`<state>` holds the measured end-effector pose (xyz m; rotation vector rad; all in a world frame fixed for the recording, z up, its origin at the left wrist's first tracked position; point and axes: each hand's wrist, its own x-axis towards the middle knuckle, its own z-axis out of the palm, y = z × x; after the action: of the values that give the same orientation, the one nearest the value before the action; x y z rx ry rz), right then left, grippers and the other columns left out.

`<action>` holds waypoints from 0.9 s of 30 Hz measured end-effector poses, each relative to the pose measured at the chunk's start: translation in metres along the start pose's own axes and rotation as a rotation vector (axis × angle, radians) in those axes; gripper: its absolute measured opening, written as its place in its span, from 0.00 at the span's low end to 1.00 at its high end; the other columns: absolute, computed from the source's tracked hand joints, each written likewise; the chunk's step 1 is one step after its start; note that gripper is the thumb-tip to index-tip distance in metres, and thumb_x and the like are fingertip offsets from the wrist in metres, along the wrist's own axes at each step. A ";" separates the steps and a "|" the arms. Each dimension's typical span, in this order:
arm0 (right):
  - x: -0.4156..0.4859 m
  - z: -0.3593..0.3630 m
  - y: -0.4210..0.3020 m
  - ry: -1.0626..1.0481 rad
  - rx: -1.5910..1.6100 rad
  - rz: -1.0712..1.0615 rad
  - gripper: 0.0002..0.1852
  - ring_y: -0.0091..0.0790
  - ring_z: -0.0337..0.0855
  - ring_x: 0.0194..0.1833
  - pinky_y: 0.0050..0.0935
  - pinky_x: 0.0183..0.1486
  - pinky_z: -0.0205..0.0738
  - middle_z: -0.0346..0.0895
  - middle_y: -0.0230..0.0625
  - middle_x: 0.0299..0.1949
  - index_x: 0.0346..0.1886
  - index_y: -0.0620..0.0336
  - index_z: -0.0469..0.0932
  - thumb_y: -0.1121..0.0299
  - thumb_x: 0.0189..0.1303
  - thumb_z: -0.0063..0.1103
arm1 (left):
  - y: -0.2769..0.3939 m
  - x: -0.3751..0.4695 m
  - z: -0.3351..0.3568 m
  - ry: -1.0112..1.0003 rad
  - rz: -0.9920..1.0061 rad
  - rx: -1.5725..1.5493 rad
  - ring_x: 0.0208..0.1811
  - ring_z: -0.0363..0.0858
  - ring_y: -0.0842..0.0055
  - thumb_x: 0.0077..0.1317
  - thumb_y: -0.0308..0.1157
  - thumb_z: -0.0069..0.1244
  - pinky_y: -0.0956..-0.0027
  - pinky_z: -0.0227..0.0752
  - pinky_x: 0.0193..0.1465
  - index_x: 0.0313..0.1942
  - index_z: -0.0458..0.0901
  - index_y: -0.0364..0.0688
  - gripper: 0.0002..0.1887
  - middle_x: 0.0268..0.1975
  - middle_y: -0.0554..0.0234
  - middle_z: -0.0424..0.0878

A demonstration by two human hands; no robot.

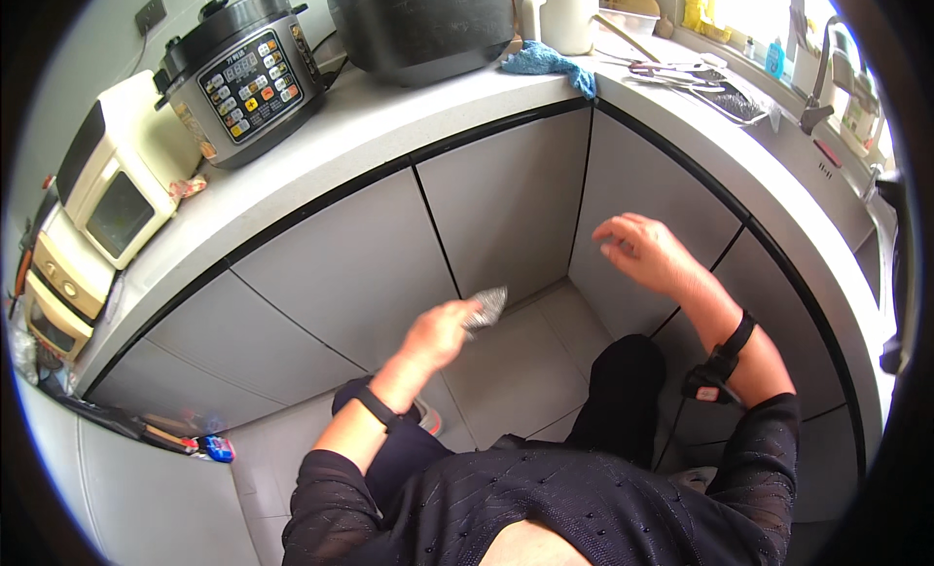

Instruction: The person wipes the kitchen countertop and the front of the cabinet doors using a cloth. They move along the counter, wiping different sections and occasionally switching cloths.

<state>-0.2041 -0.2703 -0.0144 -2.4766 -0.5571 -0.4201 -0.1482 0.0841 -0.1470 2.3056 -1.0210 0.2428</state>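
My left hand (pixel 436 334) is closed on a small grey cloth or scouring pad (pixel 487 307), held low in front of the grey cabinet doors (pixel 503 201); the pad's exact kind is not clear. To the right, my right hand (pixel 633 248) is raised before the corner cabinet door (pixel 649 179), its fingers loosely curled and apart, holding nothing. Grey floor tiles (pixel 518 376) lie below both hands, between my bent knees. A black band is on each forearm, with a small black device on the right one.
On the white countertop (pixel 365 117) stand a cream oven (pixel 120 208), an electric pressure cooker (pixel 252 91), a large black appliance (pixel 430 26), a blue cloth (pixel 543 59) and a white mug (pixel 565 18). A sink (pixel 824 161) with a faucet (pixel 821 91) is at right.
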 end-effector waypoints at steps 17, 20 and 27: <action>-0.046 -0.202 -0.107 -0.643 -0.519 0.594 0.11 0.37 0.84 0.36 0.32 0.41 0.81 0.82 0.39 0.35 0.40 0.61 0.83 0.77 0.53 0.59 | -0.042 -0.021 0.010 -0.418 -0.211 -0.385 0.55 0.80 0.57 0.59 0.24 0.43 0.59 0.73 0.60 0.55 0.79 0.41 0.22 0.51 0.48 0.83; -0.027 -0.250 -0.125 -0.447 -0.810 0.815 0.09 0.29 0.80 0.39 0.27 0.43 0.78 0.80 0.36 0.41 0.46 0.55 0.82 0.72 0.63 0.61 | -0.028 -0.026 -0.002 -0.338 -0.186 -0.458 0.55 0.80 0.58 0.61 0.25 0.45 0.61 0.73 0.60 0.56 0.79 0.42 0.21 0.53 0.49 0.82; 0.096 -0.281 -0.072 -0.377 -0.779 0.515 0.19 0.37 0.80 0.53 0.37 0.57 0.75 0.80 0.41 0.53 0.56 0.53 0.79 0.58 0.64 0.61 | 0.007 -0.054 -0.039 -0.238 -0.249 -0.644 0.55 0.80 0.61 0.56 0.20 0.41 0.66 0.70 0.60 0.54 0.80 0.35 0.24 0.51 0.49 0.83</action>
<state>-0.2036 -0.3513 0.2802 -3.3327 0.1809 0.0705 -0.1879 0.1365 -0.1333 1.8566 -0.7600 -0.4153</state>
